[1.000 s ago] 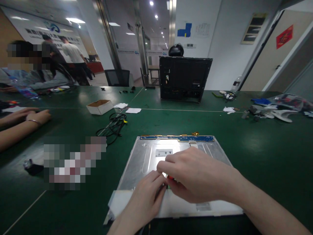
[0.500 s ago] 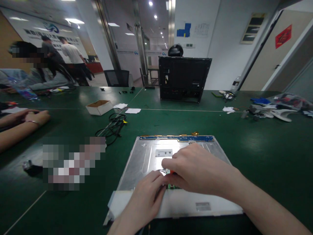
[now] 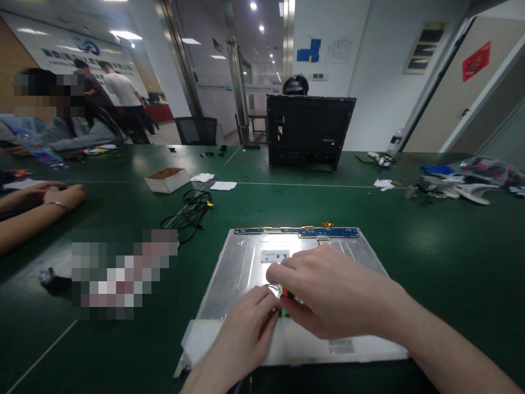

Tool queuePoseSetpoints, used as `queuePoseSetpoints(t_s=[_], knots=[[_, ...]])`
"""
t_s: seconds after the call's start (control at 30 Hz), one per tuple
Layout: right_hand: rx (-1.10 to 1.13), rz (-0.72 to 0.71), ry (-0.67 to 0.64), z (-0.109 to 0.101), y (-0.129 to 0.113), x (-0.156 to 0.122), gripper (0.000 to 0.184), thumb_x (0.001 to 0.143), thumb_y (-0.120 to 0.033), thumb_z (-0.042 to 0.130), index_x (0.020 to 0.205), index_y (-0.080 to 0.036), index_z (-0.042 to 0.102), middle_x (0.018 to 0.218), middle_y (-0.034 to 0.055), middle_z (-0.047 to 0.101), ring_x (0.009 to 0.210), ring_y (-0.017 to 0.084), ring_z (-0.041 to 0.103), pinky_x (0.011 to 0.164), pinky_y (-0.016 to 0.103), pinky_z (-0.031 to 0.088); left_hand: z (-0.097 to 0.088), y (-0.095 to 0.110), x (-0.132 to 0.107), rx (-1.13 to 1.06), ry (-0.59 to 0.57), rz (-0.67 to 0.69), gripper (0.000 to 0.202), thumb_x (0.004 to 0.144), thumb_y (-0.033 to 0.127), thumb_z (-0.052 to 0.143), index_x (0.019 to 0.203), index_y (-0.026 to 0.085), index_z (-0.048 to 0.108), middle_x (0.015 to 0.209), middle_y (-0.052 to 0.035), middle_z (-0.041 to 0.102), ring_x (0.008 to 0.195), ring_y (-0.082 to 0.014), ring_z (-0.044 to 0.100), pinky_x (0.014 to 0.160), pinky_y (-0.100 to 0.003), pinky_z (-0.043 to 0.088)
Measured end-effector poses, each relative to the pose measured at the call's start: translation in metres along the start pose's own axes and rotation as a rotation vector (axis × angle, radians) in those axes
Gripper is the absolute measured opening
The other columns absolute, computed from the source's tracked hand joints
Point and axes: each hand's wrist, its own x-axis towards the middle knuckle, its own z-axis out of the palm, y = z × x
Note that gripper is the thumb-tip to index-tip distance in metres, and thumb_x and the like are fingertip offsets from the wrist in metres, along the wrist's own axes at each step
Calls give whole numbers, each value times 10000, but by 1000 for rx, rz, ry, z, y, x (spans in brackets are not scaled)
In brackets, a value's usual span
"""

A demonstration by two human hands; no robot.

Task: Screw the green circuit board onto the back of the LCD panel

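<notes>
A flat metal display panel (image 3: 229, 273) lies back side up on the green table, with a blue circuit strip (image 3: 283, 232) along its far edge. My right hand (image 3: 328, 290) is closed over the panel's middle around an orange-and-black handle (image 3: 288, 293), which looks like a screwdriver's. Its tip is hidden under my fingers. Below it shows a bit of green circuit board (image 3: 284, 312). My left hand (image 3: 250, 320) pinches at the board's left side, its fingertips almost touching my right hand. Thin wires (image 3: 270, 286) run by those fingertips; what they hold is hidden.
Black cables (image 3: 191, 210) and an open white box (image 3: 166, 180) lie beyond the panel to the left. A large black monitor housing (image 3: 309, 134) stands upright across the table. Another person's hands (image 3: 61, 197) rest at the left; loose parts (image 3: 447, 183) lie far right.
My right hand has shifted and turned slightly, so more of the orange handle shows. My left hand and the panel stay in place.
</notes>
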Motion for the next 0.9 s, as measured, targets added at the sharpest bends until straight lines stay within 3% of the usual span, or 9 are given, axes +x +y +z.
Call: queuePoseSetpoints(t_s=[0.3, 0.7, 0.9], knots=[[-62, 57, 40, 7, 5, 1, 216, 907, -376, 527, 803, -193, 576, 657, 0, 627, 550, 127, 516, 491, 284, 161, 4, -4, -2, 23, 18, 25, 247, 857, 97, 436, 1004, 212, 598, 955, -57, 622, 880, -211, 602, 737, -310, 490], [34, -30, -12, 0, 0, 0, 76, 843, -197, 485, 917, -183, 495, 795, 12, 631, 630, 128, 509, 497, 276, 229, 0, 1, 1, 18, 10, 13, 207, 833, 84, 439, 922, 200, 585, 936, -66, 641, 865, -225, 603, 740, -331, 488], [30, -9, 29, 1, 0, 0, 54, 857, -225, 483, 899, -194, 494, 783, 4, 625, 622, 132, 506, 491, 275, 219, -1, 2, 2, 5, -10, -4, 222, 845, 92, 434, 965, 194, 590, 958, -80, 628, 903, -232, 590, 760, -333, 493]])
